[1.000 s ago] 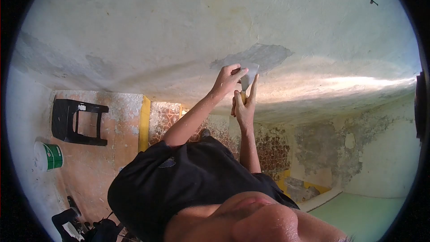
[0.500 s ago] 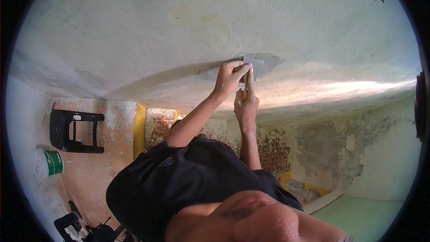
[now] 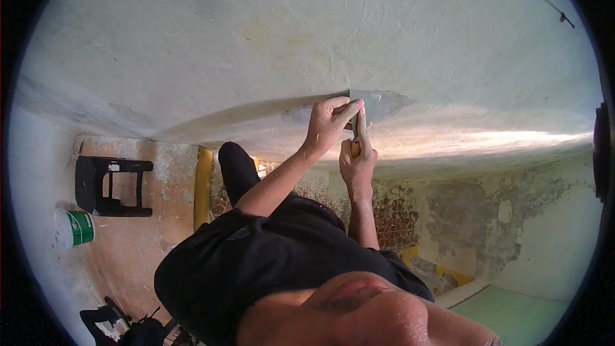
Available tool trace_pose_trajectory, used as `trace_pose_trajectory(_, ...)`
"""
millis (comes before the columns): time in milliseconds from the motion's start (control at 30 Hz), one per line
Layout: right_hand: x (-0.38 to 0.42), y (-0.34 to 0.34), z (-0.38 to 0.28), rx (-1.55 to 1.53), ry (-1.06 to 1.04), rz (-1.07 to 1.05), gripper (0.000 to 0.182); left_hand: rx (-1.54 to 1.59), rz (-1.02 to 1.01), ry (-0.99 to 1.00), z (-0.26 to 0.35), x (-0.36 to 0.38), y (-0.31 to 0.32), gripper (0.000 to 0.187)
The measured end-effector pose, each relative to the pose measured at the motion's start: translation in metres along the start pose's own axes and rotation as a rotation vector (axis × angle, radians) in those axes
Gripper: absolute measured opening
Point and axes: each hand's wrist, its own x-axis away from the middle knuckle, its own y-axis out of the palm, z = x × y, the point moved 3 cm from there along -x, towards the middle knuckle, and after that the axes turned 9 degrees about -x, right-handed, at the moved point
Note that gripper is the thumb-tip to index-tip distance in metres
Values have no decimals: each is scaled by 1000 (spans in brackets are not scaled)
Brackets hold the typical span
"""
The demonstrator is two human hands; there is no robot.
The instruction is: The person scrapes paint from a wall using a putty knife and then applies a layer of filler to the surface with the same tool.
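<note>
Putty knife (image 3: 368,110) at the wall (image 3: 192,32), blade over a rough grey patch (image 3: 398,100). Right hand (image 3: 360,165): grip closed round the handle, index finger laid along the tool, seemingly to steer it. Left hand (image 3: 325,127): grip narrow, fingertips at the blade, probably steadying it; cannot tell whether pinching or pressing. Blade thin, flat, dull metal; paint finely wrinkled. Farther out: black plastic stool (image 3: 84,186), green-and-white bucket (image 3: 81,228) beside it.
</note>
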Motion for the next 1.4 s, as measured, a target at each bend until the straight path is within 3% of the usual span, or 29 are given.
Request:
trace_pose_trajectory(300, -1, 10, 1, -16, 78, 49, 79, 2, -30, 60, -11, -6, -4, 24)
trace_pose_trajectory(400, -2, 16, -2, -61, 109, 78, 78, -46, 59, 99, -16, -9, -2, 36)
trace_pose_trajectory(533, -4, 25, 0, -78, 105, 73, 77, -21, 39, 79, 1, -7, 2, 25)
trace_pose_trajectory(600, -3, 30, 0, -133, 29, 91, 77, -83, 139, 118, 5, -6, 5, 40)
trace_pose_trajectory(700, -3, 31, 3, -314, 109, 59, 76, -300, 78, 109, 8, -4, -3, 29)
trace_pose_trajectory(733, -6, 32, -3, -70, -211, 152, 75, -267, 91, 98, 9, -2, -1, 30)
trace_pose_trajectory(833, -2, 32, -11, -183, -109, 146, 75, -162, 88, 86, -8, -4, 2, 31)
trace_pose_trajectory(867, 1, 28, -6, -200, 41, 116, 75, -122, 54, 87, -2, -2, 2, 31)
trace_pose_trajectory(1067, 10, 28, -10, -158, -133, 141, 77, -64, 139, 148, -5, 17, 4, 33)
trace_pose_trajectory(1400, 9, 34, -5, -147, -47, 115, 79, -9, 126, 71, -11, 12, -4, 32)
